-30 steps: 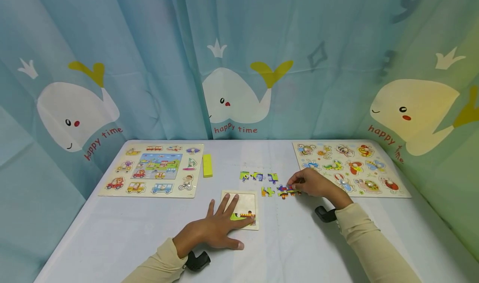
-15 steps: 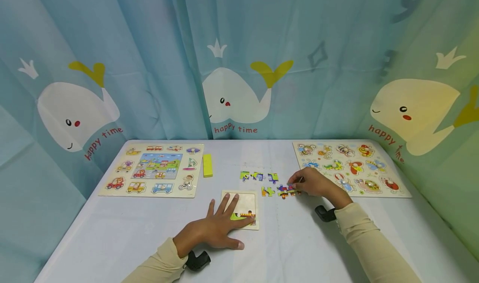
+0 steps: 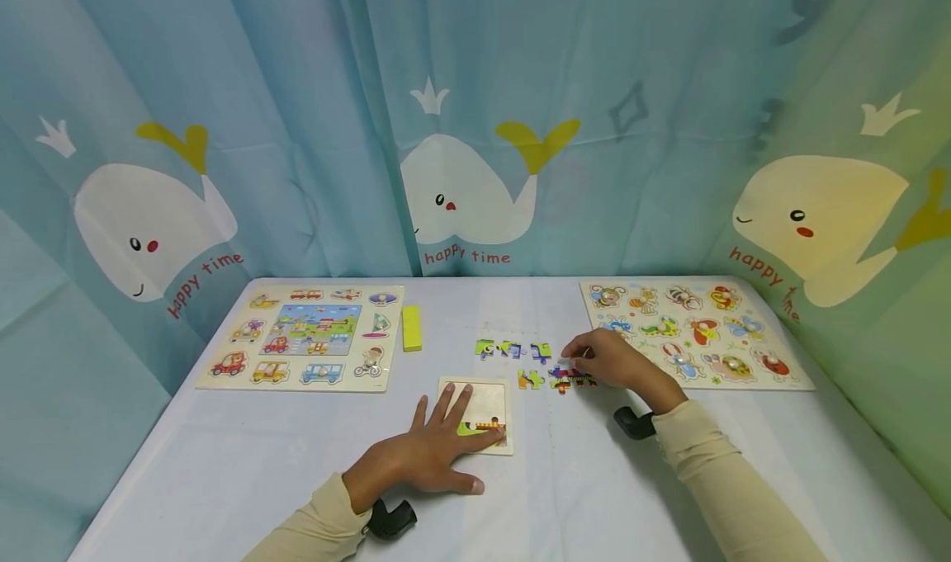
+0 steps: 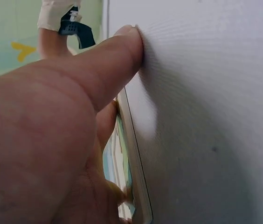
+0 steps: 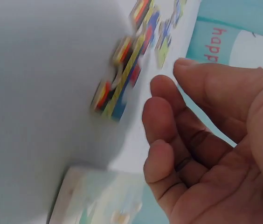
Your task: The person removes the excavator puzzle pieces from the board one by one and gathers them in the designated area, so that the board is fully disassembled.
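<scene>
My left hand (image 3: 434, 455) lies spread on a small square wooden puzzle tray (image 3: 511, 413), its fingertips on the tray and its thumb on the table. Inside the tray, a green and red-striped section of jigsaw (image 3: 470, 430) shows at the bottom, partly covered by the fingers. My right hand (image 3: 609, 357) hovers beside the loose jigsaw pieces with fingers loosely bent. In the right wrist view its thumb and fingertips stand apart, nothing between them. Below those fingers are colourful pieces (image 5: 117, 95). A green piece (image 3: 531, 379) lies left of them, and more pieces (image 3: 511, 349) form a row behind.
A vehicle peg puzzle board (image 3: 394, 339) lies at the back left, with a yellow block (image 3: 412, 328) beside it. An insect peg puzzle board (image 3: 706, 323) lies at the back right, partly behind my right hand. Blue curtains (image 3: 475, 50) enclose the table's back and sides.
My right hand has shifted slightly left over the loose pieces, uncovering more of the right-hand ones. The left hand stays spread on the tray.
</scene>
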`<act>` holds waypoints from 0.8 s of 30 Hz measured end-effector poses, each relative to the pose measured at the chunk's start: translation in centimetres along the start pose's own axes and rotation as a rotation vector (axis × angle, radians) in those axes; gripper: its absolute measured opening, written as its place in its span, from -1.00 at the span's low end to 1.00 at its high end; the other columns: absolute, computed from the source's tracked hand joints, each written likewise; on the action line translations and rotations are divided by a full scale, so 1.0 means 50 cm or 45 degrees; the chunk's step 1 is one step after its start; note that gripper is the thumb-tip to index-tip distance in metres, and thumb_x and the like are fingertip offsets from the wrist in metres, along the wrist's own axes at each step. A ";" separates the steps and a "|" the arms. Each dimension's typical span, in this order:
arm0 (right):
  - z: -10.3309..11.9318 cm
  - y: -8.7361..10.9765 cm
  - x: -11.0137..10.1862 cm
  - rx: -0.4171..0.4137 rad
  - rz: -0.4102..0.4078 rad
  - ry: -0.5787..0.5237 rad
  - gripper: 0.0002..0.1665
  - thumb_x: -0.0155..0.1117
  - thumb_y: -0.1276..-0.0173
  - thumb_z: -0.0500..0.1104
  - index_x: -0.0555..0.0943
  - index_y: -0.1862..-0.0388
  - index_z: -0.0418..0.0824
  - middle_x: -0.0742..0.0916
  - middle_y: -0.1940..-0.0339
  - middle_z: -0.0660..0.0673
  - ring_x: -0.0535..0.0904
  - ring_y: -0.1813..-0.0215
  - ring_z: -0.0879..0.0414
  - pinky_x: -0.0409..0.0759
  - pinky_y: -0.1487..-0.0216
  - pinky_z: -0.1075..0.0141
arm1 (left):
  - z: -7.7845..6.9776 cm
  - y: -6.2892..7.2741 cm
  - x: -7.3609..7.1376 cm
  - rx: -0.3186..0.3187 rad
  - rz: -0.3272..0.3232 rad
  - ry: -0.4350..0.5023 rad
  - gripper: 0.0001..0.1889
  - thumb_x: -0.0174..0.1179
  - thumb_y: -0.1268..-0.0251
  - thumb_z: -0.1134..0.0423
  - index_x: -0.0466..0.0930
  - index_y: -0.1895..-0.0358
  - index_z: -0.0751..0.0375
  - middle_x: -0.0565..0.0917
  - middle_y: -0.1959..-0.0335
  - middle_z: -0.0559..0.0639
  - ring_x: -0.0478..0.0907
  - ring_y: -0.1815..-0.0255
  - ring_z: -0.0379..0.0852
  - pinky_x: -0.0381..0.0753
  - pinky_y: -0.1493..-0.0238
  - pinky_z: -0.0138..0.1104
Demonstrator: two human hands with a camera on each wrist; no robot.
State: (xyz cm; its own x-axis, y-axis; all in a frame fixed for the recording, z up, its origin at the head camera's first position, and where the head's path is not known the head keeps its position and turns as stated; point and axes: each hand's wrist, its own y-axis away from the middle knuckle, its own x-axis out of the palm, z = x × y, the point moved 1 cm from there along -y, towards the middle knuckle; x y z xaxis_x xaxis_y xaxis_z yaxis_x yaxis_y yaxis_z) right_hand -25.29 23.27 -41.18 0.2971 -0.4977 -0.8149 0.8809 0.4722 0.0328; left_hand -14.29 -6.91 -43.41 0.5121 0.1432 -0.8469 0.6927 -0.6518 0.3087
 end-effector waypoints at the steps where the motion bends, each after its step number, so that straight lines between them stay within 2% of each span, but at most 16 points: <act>1: 0.005 -0.002 0.003 -0.014 -0.004 -0.021 -0.83 0.21 -0.32 -0.43 0.70 0.18 -0.38 0.73 0.32 -0.12 0.53 0.41 0.15 0.49 0.41 0.25 | 0.001 0.000 0.001 -0.001 -0.003 0.002 -0.28 0.17 -0.27 -0.24 0.15 -0.49 -0.41 -0.32 -0.57 0.20 -0.52 -0.53 0.21 -0.38 -0.34 0.27; 6: 0.030 -0.010 0.019 -0.073 -0.010 -0.107 -0.84 0.21 -0.35 -0.41 0.69 0.15 -0.40 0.73 0.33 -0.15 0.57 0.43 0.13 0.49 0.47 0.27 | 0.004 -0.003 0.007 -0.018 -0.009 -0.015 -0.28 0.15 -0.27 -0.27 0.13 -0.49 -0.45 -0.34 -0.58 0.17 -0.52 -0.53 0.20 -0.36 -0.35 0.25; 10: 0.052 -0.019 0.032 -0.140 -0.039 -0.104 -0.84 0.23 -0.34 -0.40 0.71 0.16 -0.37 0.74 0.26 -0.15 0.54 0.40 0.17 0.50 0.40 0.29 | 0.004 -0.003 0.007 -0.039 -0.011 -0.018 -0.27 0.15 -0.26 -0.28 0.11 -0.49 -0.48 -0.35 -0.58 0.15 -0.52 -0.53 0.19 -0.35 -0.36 0.24; 14: 0.076 -0.028 0.048 -0.154 -0.043 -0.123 -0.84 0.24 -0.33 -0.39 0.71 0.16 -0.35 0.74 0.25 -0.11 0.52 0.38 0.18 0.51 0.38 0.30 | 0.004 0.003 0.003 -0.025 -0.031 -0.010 -0.30 0.15 -0.28 -0.25 0.14 -0.48 -0.46 -0.35 -0.57 0.17 -0.52 -0.53 0.20 -0.33 -0.36 0.24; 20: 0.109 -0.034 0.072 -0.183 0.009 -0.197 -0.82 0.24 -0.29 -0.45 0.70 0.17 -0.38 0.74 0.29 -0.11 0.54 0.36 0.17 0.51 0.38 0.33 | 0.010 0.018 -0.001 0.003 -0.064 -0.002 -0.32 0.16 -0.28 -0.24 0.20 -0.47 -0.43 -0.40 -0.57 0.18 -0.57 -0.52 0.20 -0.34 -0.36 0.24; 24: 0.128 -0.039 0.088 -0.242 0.053 -0.236 -0.82 0.24 -0.27 -0.45 0.71 0.17 -0.37 0.74 0.26 -0.12 0.54 0.32 0.18 0.53 0.32 0.35 | 0.023 0.036 0.003 -0.021 -0.053 0.005 -0.30 0.17 -0.26 -0.26 0.21 -0.47 -0.40 -0.44 -0.56 0.19 -0.59 -0.51 0.21 -0.34 -0.35 0.25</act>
State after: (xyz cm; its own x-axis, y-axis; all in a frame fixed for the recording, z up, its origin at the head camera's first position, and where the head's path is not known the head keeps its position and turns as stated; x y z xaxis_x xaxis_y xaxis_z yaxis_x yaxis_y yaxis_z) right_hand -23.33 15.50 -41.10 0.4090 -0.5914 -0.6949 0.7870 0.6141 -0.0594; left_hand -13.56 -8.90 -43.48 0.4846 0.1728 -0.8575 0.7219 -0.6326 0.2805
